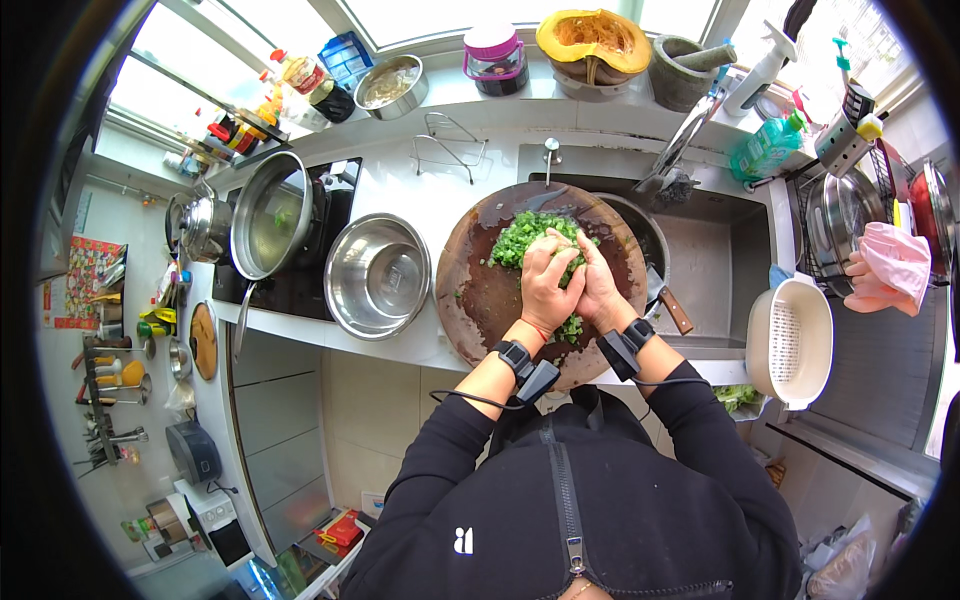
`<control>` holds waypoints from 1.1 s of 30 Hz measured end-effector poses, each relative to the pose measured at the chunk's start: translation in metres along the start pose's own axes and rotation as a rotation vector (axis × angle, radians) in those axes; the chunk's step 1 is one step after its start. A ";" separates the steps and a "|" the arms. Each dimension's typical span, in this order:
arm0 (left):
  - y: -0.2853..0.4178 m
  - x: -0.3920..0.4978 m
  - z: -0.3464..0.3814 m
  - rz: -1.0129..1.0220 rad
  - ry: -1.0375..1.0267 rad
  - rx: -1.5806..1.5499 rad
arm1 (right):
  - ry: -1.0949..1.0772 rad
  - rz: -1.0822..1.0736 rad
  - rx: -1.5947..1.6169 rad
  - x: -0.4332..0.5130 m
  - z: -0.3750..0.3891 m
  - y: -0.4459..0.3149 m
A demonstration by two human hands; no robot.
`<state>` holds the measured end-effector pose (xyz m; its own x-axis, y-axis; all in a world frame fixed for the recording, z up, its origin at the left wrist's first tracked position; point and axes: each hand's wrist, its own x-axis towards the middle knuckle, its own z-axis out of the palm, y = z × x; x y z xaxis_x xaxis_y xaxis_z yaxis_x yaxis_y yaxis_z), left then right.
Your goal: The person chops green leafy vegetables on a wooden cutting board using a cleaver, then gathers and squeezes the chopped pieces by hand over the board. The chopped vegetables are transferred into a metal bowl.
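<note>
A round wooden chopping board (480, 315) lies before me, partly over the sink, with a heap of finely chopped greens (517, 244) on it. My left hand (549, 281) and my right hand (598, 289) are cupped together over the heap, some greens pressed between them. Their fingertips meet at the far side, and the palms hide part of the pile. A few more greens (568, 330) lie close to my wrists. Right of the board, a knife with a wooden handle (676, 311) rests by a metal pot (651, 225) that the board partly covers.
Left of the board stands a steel bowl (379, 277). Beyond it, a frying pan (271, 214) with liquid sits on the cooktop (330, 225), its handle toward the counter edge. The sink (697, 255) and a white colander (787, 341) are at right. A wire rack (450, 154) stands behind.
</note>
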<state>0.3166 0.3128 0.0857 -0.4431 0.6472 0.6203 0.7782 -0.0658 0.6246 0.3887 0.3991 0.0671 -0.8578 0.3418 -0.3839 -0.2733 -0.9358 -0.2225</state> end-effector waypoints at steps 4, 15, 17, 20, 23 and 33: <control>-0.007 0.003 -0.011 0.218 -0.155 0.092 | 0.053 0.070 0.008 0.002 -0.004 -0.005; -0.026 0.002 0.010 0.241 -0.187 -0.044 | -0.068 0.051 0.099 0.028 -0.058 0.009; -0.028 0.002 0.012 0.233 -0.203 -0.032 | -0.006 0.037 0.068 0.030 -0.065 0.010; -0.031 0.001 0.016 0.221 -0.224 -0.032 | 0.028 0.012 0.056 0.033 -0.077 0.011; -0.034 0.000 0.019 0.202 -0.250 -0.019 | 0.046 0.023 0.036 0.037 -0.082 0.012; -0.027 -0.005 0.023 -0.342 0.104 -0.203 | 0.183 0.087 -0.108 0.007 -0.033 -0.008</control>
<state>0.3075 0.3292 0.0547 -0.7117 0.5783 0.3987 0.4791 -0.0154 0.8776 0.3988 0.4119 0.0367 -0.7800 0.2792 -0.5601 -0.1451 -0.9513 -0.2721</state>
